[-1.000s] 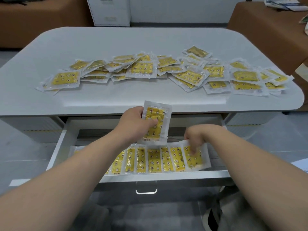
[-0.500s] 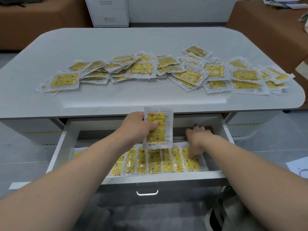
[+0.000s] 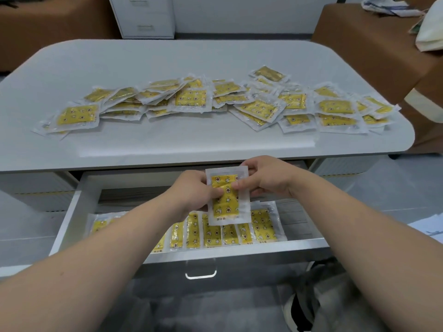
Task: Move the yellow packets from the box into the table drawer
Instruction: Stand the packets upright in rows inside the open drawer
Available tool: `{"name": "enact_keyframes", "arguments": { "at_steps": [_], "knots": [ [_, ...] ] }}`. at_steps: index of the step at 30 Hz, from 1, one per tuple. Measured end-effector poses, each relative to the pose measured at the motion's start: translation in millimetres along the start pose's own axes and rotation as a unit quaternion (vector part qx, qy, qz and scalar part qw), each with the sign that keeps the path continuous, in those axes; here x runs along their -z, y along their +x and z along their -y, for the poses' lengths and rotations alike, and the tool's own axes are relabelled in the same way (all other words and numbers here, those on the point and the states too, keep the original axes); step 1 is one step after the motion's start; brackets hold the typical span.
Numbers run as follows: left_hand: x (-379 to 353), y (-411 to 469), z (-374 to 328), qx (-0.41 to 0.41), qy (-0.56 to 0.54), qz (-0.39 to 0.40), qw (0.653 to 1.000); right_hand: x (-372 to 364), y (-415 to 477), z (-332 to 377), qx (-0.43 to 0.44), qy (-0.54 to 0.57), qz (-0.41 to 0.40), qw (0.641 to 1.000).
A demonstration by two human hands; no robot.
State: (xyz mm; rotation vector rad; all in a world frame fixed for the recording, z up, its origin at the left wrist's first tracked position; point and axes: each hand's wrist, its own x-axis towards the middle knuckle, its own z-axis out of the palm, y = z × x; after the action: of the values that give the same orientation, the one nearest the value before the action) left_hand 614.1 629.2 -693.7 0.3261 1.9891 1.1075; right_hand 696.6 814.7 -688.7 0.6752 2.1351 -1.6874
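Observation:
Both hands hold one yellow packet point(image 3: 227, 204) upright above the open drawer point(image 3: 72, 212). My left hand point(image 3: 194, 190) pinches its left edge and my right hand point(image 3: 268, 178) pinches its upper right edge. Below it, a row of several yellow packets point(image 3: 261, 226) lies overlapped along the drawer's front; my left forearm hides part of that row. Many more loose yellow packets point(image 3: 191, 99) are spread across the white table top point(image 3: 167, 58). No box is in view.
The drawer has a metal handle point(image 3: 201, 274) on its front. A brown sofa point(image 3: 374, 44) with papers stands at the right, a white cabinet point(image 3: 143, 15) behind the table. A dark bag point(image 3: 323, 295) sits on the floor at lower right.
My right hand left the packets in the drawer, rose and took hold of the packet that my left hand holds. The left hand and packet shifted slightly right.

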Motion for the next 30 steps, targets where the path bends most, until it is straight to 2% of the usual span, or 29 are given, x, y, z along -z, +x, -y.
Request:
{"name": "enact_keyframes", "arguments": {
  "at_steps": [2, 5, 8, 12, 17, 21, 30],
  "knots": [
    [-2.3, 2.2, 2.4, -0.007, 0.014, 0.007, 1.0, 1.8, -3.4, -1.4, -0.005, -0.01, 0.009, 1.0],
    [-3.3, 5.2, 5.6, -0.025, 0.058, -0.009, 0.998, 12.9, -2.5, -9.3, -0.028, -0.13, -0.014, 0.991],
    [-3.5, 6.6, 7.1, -0.036, 0.089, -0.02, 0.995, 25.0, 1.4, -23.5, -0.085, -0.262, -0.038, 0.961],
    [-3.1, 5.9, 6.5, -0.048, 0.11, -0.02, 0.993, 28.3, 6.6, -45.0, -0.179, -0.323, -0.042, 0.928],
    [-4.1, 7.1, 7.7, -0.054, 0.124, -0.016, 0.991, 18.4, 13.1, -62.0, -0.23, -0.454, -0.056, 0.859],
    [-4.3, 8.3, 8.1, -0.059, 0.132, -0.019, 0.989, 12.6, 15.7, -67.8, -0.242, -0.476, -0.086, 0.841],
    [-5.6, 11.5, 7.5, -0.067, 0.133, -0.029, 0.988, 4.0, 14.2, -68.9, -0.257, -0.473, -0.146, 0.83]
  ]
}}
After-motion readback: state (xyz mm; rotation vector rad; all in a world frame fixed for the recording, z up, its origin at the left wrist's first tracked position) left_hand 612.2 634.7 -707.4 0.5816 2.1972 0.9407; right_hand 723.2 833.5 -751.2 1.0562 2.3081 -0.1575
